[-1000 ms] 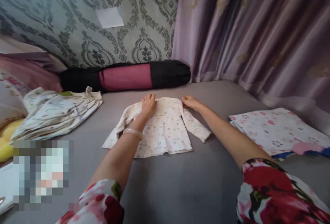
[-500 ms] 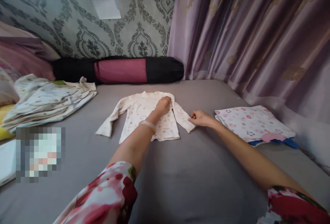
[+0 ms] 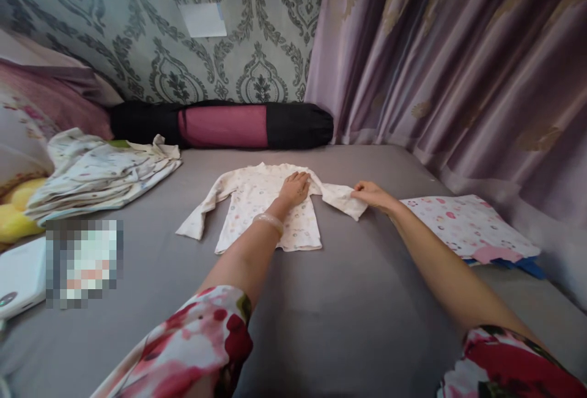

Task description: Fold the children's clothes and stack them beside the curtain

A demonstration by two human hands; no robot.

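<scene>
A small cream long-sleeved shirt [image 3: 250,202] with a tiny print lies spread on the grey bed sheet [image 3: 330,312], collar toward the wall. My left hand [image 3: 295,188] rests flat on its upper chest near the right-hand shoulder, fingers stretched out. At the end of the sleeve on the right, my right hand [image 3: 372,195] pinches the cuff between thumb and fingers, holding that sleeve out to the side. The other sleeve slants down to the left, untouched.
A pile of printed clothes [image 3: 105,172] lies on the left, beside a yellow plush item [image 3: 21,208] and a white device [image 3: 22,276]. On the right is a folded pink-and-white stack [image 3: 477,224]. A black-and-maroon bolster [image 3: 222,124] runs along the wall; purple curtains [image 3: 413,49] hang at right.
My right hand has drawn the sleeve outward and up, so it now sticks out more sideways. My left hand has flattened from a closed grip near the shoulder. The view has shifted slightly.
</scene>
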